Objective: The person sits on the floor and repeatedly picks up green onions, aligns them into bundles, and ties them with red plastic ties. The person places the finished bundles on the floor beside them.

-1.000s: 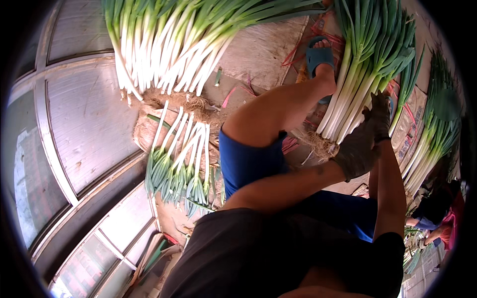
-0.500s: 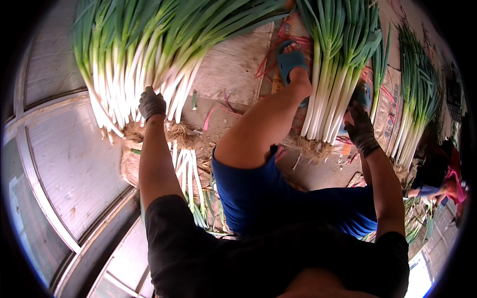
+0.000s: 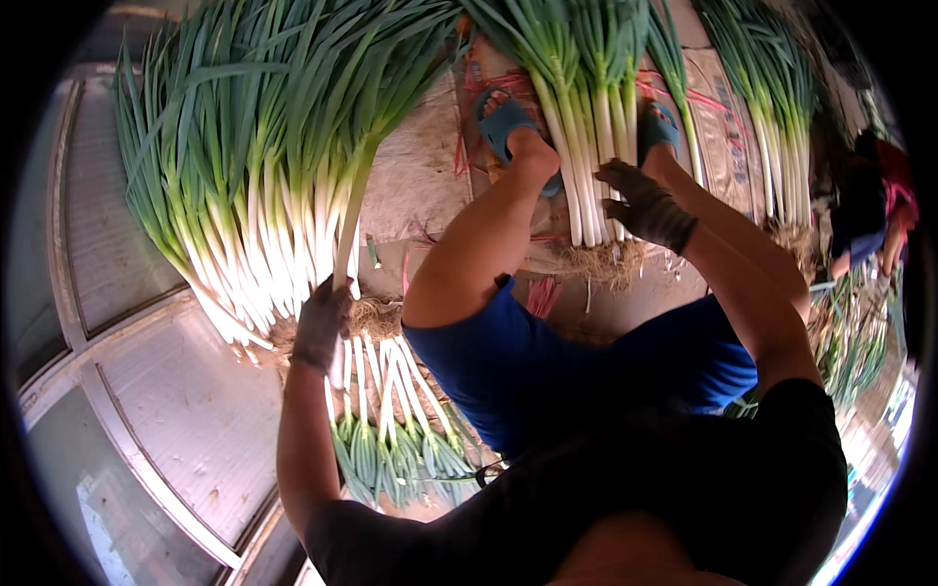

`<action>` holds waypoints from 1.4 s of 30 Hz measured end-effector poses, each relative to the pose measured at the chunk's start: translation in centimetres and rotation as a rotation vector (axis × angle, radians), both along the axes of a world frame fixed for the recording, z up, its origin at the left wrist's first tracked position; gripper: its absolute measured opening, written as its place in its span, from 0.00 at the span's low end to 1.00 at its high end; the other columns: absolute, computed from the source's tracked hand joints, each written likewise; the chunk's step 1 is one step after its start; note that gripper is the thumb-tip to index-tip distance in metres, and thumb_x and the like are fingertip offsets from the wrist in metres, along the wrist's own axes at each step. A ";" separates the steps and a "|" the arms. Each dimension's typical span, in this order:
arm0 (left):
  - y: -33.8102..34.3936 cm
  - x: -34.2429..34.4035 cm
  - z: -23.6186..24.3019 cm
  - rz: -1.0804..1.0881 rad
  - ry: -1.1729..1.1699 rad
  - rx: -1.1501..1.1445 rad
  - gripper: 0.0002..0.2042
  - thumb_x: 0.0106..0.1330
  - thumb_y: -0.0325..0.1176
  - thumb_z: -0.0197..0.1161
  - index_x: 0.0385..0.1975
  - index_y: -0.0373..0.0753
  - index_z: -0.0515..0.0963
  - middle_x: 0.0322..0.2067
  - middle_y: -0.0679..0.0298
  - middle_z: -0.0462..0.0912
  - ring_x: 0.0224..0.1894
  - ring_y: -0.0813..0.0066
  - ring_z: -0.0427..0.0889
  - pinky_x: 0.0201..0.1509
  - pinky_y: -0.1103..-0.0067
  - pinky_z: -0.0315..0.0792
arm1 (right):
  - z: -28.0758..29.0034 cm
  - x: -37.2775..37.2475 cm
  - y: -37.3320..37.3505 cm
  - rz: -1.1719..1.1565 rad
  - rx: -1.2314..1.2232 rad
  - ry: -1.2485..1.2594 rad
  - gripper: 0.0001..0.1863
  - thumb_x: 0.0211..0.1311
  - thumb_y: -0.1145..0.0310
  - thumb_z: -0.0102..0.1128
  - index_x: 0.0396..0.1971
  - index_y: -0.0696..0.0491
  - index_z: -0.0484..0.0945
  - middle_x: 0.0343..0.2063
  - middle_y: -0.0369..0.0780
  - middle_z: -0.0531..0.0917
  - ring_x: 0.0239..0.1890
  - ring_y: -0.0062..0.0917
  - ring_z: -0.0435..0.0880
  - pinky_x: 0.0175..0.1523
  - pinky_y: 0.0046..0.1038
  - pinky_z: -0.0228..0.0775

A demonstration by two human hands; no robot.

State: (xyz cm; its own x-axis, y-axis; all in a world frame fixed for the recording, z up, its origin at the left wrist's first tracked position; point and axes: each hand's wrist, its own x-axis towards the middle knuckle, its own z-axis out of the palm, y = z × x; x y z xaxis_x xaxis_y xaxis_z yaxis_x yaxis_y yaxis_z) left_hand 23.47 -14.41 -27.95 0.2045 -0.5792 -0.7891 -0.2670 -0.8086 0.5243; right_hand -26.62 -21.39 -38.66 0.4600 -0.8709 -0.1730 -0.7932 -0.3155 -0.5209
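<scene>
My left hand [image 3: 324, 327], in a grey glove, is closed around the lower part of one long green onion [image 3: 354, 215], which stands out in front of the others. Beside it spreads a large pile of green onions [image 3: 249, 225], with white stems, green tops and brown roots. My right hand [image 3: 645, 207], gloved too, reaches over the white stems of a second green onion bundle [image 3: 575, 156] between my feet. Its fingers are apart and grip nothing; whether they touch the stems, I cannot tell.
Shorter green onions [image 3: 396, 391] lie below the left pile, tops toward me. Another bundle [image 3: 777, 137] lies at the right, with a person [image 3: 879, 195] beyond. Pink ties [image 3: 542, 298] are scattered about the floor. A metal-framed panel wall [image 3: 186, 420] bounds the left.
My left hand has drawn back toward me, now holding one green onion off the pile. My right hand has moved left over the middle bundle's stems. The whole view has shifted.
</scene>
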 end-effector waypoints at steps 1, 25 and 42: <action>1.5 -1.6 1.8 0.011 0.092 -0.076 0.18 0.68 0.39 0.55 0.53 0.35 0.72 0.19 0.72 0.67 0.18 0.86 0.65 0.20 0.86 0.61 | 2.2 1.9 0.6 -0.015 0.118 -0.141 0.25 0.59 0.67 0.61 0.57 0.54 0.71 0.57 0.47 0.73 0.62 0.39 0.70 0.65 0.35 0.63; 4.6 -40.3 0.7 -0.052 0.730 -0.389 0.08 0.70 0.36 0.52 0.41 0.39 0.69 0.22 0.71 0.68 0.19 0.86 0.65 0.21 0.86 0.62 | 14.5 -8.1 -6.2 -0.529 0.227 -1.068 0.12 0.65 0.74 0.56 0.47 0.60 0.76 0.34 0.41 0.84 0.38 0.28 0.85 0.42 0.28 0.81; 4.4 -52.7 -28.2 0.340 0.596 0.414 0.08 0.72 0.34 0.51 0.43 0.39 0.74 0.28 0.61 0.78 0.22 0.73 0.74 0.25 0.78 0.72 | -28.3 -13.9 -13.6 -0.744 -0.161 0.529 0.57 0.43 0.31 0.57 0.63 0.63 0.59 0.61 0.55 0.63 0.65 0.48 0.61 0.72 0.43 0.44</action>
